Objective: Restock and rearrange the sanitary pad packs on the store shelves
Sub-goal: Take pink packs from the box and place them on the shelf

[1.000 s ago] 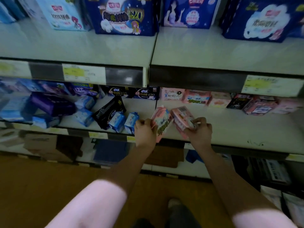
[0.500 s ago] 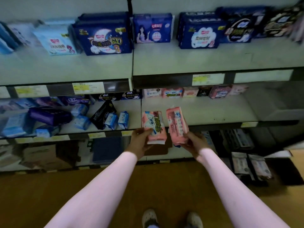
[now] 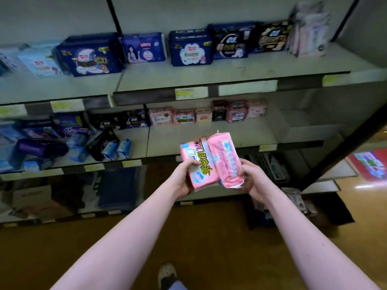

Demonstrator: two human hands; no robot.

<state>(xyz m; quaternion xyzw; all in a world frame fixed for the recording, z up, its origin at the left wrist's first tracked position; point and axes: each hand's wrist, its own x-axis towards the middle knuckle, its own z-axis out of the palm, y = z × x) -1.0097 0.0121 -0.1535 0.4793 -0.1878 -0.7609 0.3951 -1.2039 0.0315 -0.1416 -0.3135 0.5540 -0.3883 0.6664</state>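
We are holding two pink packs clear of the shelving. A second ago both were low over the front edge of the middle shelf (image 3: 209,141), and we have been drawing them back and up while stepping away, so more of the unit is coming into view.

Our left hand (image 3: 186,176) is curling round the lower part of the pack with yellow lettering (image 3: 199,162), with the thumb lying across its face. Our right hand (image 3: 251,178) is gripping the plain-backed pack (image 3: 225,158) from its right side, the fingers wrapping behind it. The two packs are standing nearly upright in the air, touching along their long sides. They are hanging in front of that shelf's front edge and resting on nothing.

We are reading this as the picking-up being finished and the placing not yet started. A row of pink packs (image 3: 184,116) is sitting along the back edge of the middle shelf with bare board in front of it, so we are judging that stretch the likeliest home for these two, faces turned outward
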